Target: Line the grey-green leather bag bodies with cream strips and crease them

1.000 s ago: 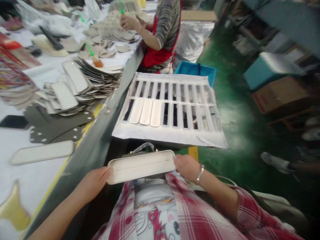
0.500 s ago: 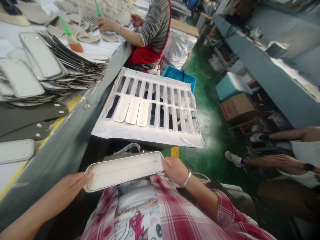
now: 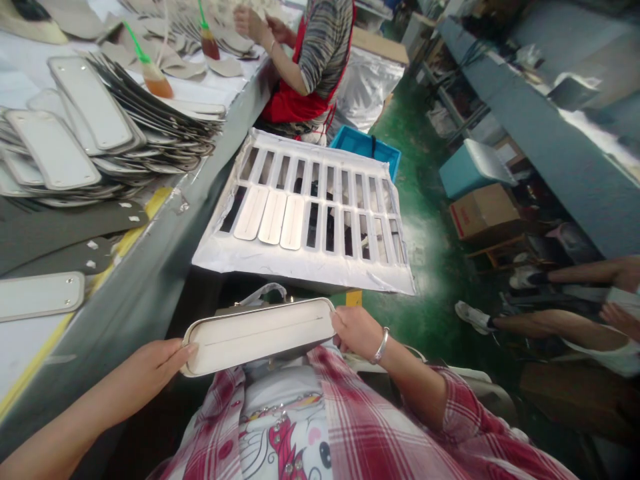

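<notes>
A long cream panel (image 3: 260, 335) with rounded ends, a raised rim and a thin line down its middle is held in front of my chest. My left hand (image 3: 163, 362) pinches its left end, thumb on the inner face. At the other end, my right hand (image 3: 357, 332) is closed round the rim. Beyond it stands a white slatted rack (image 3: 300, 267), where several smaller-looking cream panels (image 3: 271, 217) lie side by side in the front row. Part of a brownish piece with a clear strap (image 3: 263, 292) shows behind the held panel.
On the left table (image 3: 40, 347) are stacked panels with snaps (image 3: 90, 103) and glue bottles with green tips (image 3: 156, 81). A co-worker in a red apron (image 3: 295, 97) sits there. A blue crate (image 3: 367, 148) and cardboard box (image 3: 483, 212) stand on the floor; another person's legs (image 3: 545, 320) are at right.
The view has shifted slightly, moving most things right. My hands still grip both ends of the panel. The co-worker's hand has left the far glue bottle, which now stands on the table.
</notes>
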{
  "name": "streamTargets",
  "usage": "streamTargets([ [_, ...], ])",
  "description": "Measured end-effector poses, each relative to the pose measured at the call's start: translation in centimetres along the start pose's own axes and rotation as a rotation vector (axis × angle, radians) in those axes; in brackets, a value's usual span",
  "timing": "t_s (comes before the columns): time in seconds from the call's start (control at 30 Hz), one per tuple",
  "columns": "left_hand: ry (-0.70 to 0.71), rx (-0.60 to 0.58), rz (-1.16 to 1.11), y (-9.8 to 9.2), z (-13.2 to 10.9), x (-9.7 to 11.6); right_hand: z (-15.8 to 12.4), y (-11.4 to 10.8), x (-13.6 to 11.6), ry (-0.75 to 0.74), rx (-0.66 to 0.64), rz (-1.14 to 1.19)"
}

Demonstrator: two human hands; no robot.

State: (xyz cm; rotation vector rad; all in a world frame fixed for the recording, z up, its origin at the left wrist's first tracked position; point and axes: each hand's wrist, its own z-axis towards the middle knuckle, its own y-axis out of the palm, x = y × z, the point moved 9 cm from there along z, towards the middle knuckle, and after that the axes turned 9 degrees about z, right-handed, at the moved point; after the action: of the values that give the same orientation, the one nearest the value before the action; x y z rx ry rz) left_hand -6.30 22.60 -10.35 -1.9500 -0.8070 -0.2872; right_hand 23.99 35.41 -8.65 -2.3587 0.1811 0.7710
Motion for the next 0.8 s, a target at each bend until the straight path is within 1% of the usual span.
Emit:
streamTargets([
  [0.07, -0.003, -0.091, -0.089, 0.7, -0.1, 0.3, -0.1, 0.2, -0.7, -0.068, -0.019, -0.185],
  [0.1, -0.022, -0.137, -0.183, 1.2, -0.3, 0.3, -0.1, 0.4, -1.1, -0.118, -0.022, -0.296],
  [0.13, -0.064, -0.178, -0.321, 1.7, -0.5, 0.1, -0.2, 0.7, -1.6, -0.189, -0.034, -0.404],
  [0.17, -0.117, -0.217, -0.492, 2.3, -0.7, -0.1, -0.2, 0.8, -1.9, -0.240, -0.029, -0.460],
  [0.2, -0.144, -0.270, -0.672, 2.9, -1.0, -0.1, 0.0, 0.8, -1.8, -0.250, -0.017, -0.465],
  [0.23, -0.154, -0.274, -0.797, 3.2, -1.1, -0.2, 0.2, 0.6, -1.6, -0.252, -0.001, -0.445],
  [0.33, -0.154, -0.234, -0.954, 3.4, -1.3, -0.8, 0.7, 0.3, -1.0, -0.238, 0.023, -0.310],
  [0.43, -0.097, -0.226, -1.035, 3.5, -1.6, -0.6, 0.7, 0.1, -0.3, -0.161, 0.008, -0.165],
  [0.5, -0.064, -0.235, -1.031, 3.6, -1.6, -0.5, 0.7, 0.0, -0.1, -0.127, 0.004, -0.123],
  [0.67, -0.049, -0.243, -0.929, 3.7, -0.9, -0.8, 0.7, -0.2, 0.1, -0.092, 0.011, -0.049],
  [0.73, -0.054, -0.235, -0.873, 3.4, -0.8, -0.9, 0.7, -0.2, 0.3, -0.071, 0.007, -0.017],
  [0.8, -0.066, -0.200, -0.755, 2.7, -0.8, -0.9, 0.7, -0.2, 0.4, -0.071, 0.006, -0.024],
])
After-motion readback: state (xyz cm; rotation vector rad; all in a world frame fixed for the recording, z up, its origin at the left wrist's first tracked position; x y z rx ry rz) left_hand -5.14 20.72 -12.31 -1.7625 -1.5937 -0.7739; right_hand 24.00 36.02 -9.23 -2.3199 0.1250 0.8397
